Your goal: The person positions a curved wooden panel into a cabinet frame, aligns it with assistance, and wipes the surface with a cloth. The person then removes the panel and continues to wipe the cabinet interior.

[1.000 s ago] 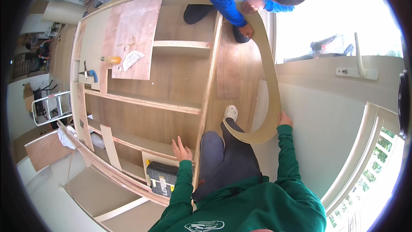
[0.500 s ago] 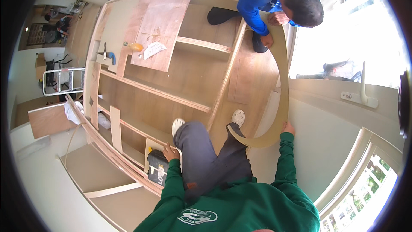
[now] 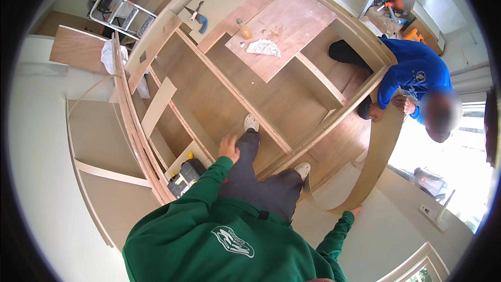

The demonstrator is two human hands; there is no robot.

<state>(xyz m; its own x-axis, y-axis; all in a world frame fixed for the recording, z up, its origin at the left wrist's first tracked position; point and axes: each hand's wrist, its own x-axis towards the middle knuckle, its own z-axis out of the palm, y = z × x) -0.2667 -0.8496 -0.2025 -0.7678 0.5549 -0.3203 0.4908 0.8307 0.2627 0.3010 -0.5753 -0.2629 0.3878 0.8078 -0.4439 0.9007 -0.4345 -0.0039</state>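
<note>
My right hand grips the edge of a thin, bendy tan strip at its lower curve. The strip bows between me and a co-worker in a blue top, whose two hands hold its far end beside the frame. Its near end curls up close to my right shoe. My left hand is held over my left thigh, fingers apart and holding nothing. Below it and to the left stands a dark toolbox with a yellow part on top. My legs are inside a large wooden frame.
On the frame lie a plywood panel, a bottle with orange liquid, a crumpled white cloth and a blue-handled tool. Long wooden strips lean at left, near a stepladder. A window stands at right.
My view has swung, so the frame appears tilted and the co-worker lower right. My left hand has left the toolbox side and is now over my thigh. My right hand keeps hold of the strip.
</note>
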